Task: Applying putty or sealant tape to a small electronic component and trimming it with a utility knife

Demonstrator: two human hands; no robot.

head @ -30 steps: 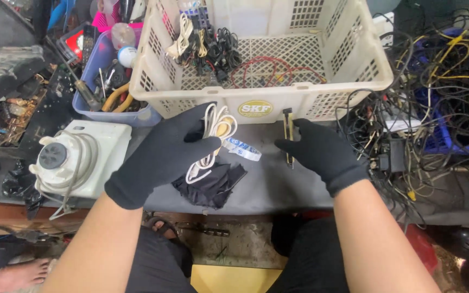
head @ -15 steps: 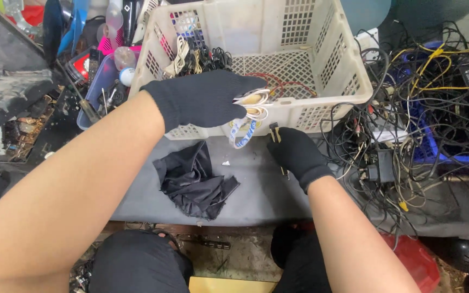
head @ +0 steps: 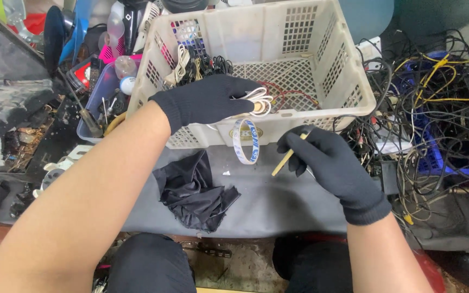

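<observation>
White perforated plastic basket [head: 299, 49] stands at the far edge of the grey work surface [head: 278, 201], holding loose dark and red cables on its floor and a pale cord draped over its left wall. Left hand [head: 207, 100], in a black glove, reaches across the basket's near rim, fingers closed around a coiled white cable [head: 257, 103]; a white-and-blue band [head: 245, 142] hangs from the coil down in front of the basket's near wall. Right hand [head: 329, 163], also black-gloved, sits just off the basket's near right corner, thumb and fingers pinching a slim tan-handled tool [head: 287, 156] that points down-left toward the band. Crumpled black cloth [head: 194, 192] lies on the work surface near its front edge, below the left forearm. Dense tangle of black and yellow wires [head: 435, 108] fills the area off the right edge, pressed against the basket's right wall. Blue tray [head: 96, 116] with small tools and bottles stands off the basket's left side. Compared with half a second earlier: the left hand holds the coil a little higher over the rim, the band now hangs as an open loop, and the right hand has drawn back slightly from the basket wall.
</observation>
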